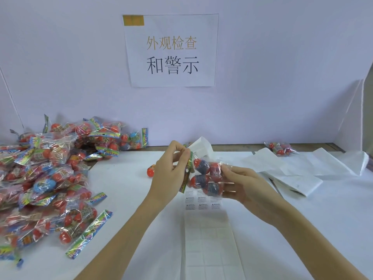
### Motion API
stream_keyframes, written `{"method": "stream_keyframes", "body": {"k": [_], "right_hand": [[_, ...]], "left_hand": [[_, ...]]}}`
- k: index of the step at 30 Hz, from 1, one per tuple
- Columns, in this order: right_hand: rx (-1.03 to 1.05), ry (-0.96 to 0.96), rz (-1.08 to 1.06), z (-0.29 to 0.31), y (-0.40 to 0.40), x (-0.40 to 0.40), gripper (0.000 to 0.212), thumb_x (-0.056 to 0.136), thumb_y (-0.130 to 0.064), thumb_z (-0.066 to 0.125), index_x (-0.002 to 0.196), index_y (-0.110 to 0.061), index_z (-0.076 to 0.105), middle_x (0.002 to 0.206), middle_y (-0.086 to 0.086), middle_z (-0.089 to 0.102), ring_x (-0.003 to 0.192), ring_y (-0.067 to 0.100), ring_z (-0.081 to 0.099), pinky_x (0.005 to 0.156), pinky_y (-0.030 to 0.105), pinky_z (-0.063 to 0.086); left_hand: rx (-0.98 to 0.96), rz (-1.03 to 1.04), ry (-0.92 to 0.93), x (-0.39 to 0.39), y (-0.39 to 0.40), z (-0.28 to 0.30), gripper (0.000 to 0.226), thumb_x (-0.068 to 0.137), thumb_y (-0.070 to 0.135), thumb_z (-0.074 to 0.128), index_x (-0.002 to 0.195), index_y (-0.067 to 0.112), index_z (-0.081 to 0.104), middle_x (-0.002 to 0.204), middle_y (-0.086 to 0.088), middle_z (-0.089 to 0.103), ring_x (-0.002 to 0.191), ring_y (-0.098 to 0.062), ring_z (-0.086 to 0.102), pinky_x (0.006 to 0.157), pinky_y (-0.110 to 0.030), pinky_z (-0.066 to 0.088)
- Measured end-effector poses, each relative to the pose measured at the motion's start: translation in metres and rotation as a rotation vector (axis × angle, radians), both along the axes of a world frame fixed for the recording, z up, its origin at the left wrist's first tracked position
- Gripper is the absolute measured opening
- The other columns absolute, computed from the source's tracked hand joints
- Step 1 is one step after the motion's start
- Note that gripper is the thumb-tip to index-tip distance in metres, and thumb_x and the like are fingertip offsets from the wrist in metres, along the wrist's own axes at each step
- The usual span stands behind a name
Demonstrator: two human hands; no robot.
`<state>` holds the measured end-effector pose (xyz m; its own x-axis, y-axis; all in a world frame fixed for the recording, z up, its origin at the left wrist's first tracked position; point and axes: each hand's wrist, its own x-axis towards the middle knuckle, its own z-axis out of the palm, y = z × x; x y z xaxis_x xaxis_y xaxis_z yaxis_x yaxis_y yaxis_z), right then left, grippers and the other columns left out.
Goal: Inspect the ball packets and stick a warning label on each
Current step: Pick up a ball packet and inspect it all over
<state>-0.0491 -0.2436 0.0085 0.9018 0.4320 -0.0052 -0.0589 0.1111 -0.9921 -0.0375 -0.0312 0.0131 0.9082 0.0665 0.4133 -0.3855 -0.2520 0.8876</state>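
Nearest you, the label sheet runs up the white table between your arms, and most of it is already peeled bare; I count about six printed warning labels left in two rows at its far end, right under the packet. Above that, you've got one ball packet lifted off the table. Your left hand pinches its colourful header strip with fingers curled tight, and your right hand grips the clear plastic on the right side, fingers wrapped around it. Looks like four balls inside (red and dark, hard to be sure through the glare).

What could bite you: that film is slick and crinkly, so a label pressed over a wrinkle will likely lift at the corners. Also one loose orange ball sits just left of your left hand, and a nudge could roll it off.

Further out, the unchecked pile on the left is too tangled to count, easily dozens. Far right there's a single finished packet, plus roughly three spent backing sheets.
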Motion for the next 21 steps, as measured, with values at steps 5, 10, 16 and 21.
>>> {"method": "stream_keyframes", "body": {"k": [5, 10, 16, 21], "right_hand": [[-0.062, -0.239, -0.239, -0.004, 0.007, 0.0, 0.033, 0.11, -0.024, 0.048, 0.134, -0.017, 0.069, 0.112, 0.002, 0.08, 0.103, 0.021, 0.077, 0.083, 0.023, 0.059], [-0.527, -0.86, -0.3, -0.012, 0.009, -0.007, 0.042, 0.099, -0.015, 0.07, 0.136, -0.035, 0.067, 0.142, -0.018, 0.061, 0.136, 0.011, 0.054, 0.111, 0.028, 0.044], [-0.298, -0.401, -0.429, 0.0, 0.006, -0.006, 0.064, 0.097, -0.045, 0.069, 0.153, -0.042, 0.04, 0.15, -0.019, 0.053, 0.133, -0.008, 0.052, 0.11, 0.019, 0.041], [-0.127, -0.12, -0.252, -0.006, 0.003, 0.0, 0.031, 0.098, -0.03, 0.068, 0.116, -0.005, 0.073, 0.102, 0.013, 0.08, 0.097, 0.031, 0.077, 0.091, 0.038, 0.062]], "left_hand": [[0.19, 0.27, -0.085, 0.005, 0.001, -0.014, 0.03, 0.095, 0.054, 0.065, 0.092, 0.03, 0.046, 0.082, 0.007, 0.063, 0.06, -0.01, 0.058, 0.06, -0.017, 0.046], [-0.405, -0.335, 0.58, 0.003, -0.003, 0.0, 0.07, 0.085, 0.077, 0.055, 0.109, 0.015, 0.078, 0.094, -0.012, 0.076, 0.078, -0.027, 0.074, 0.077, -0.041, 0.065], [-0.524, -0.252, 0.381, 0.005, -0.001, -0.005, 0.027, 0.096, 0.01, 0.072, 0.122, 0.003, 0.067, 0.101, -0.015, 0.075, 0.083, -0.024, 0.07, 0.091, -0.042, 0.062], [-0.414, -0.358, 0.37, -0.001, -0.006, -0.002, 0.032, 0.094, 0.019, 0.074, 0.124, 0.008, 0.07, 0.106, -0.011, 0.076, 0.089, -0.024, 0.073, 0.088, -0.042, 0.063]]}}
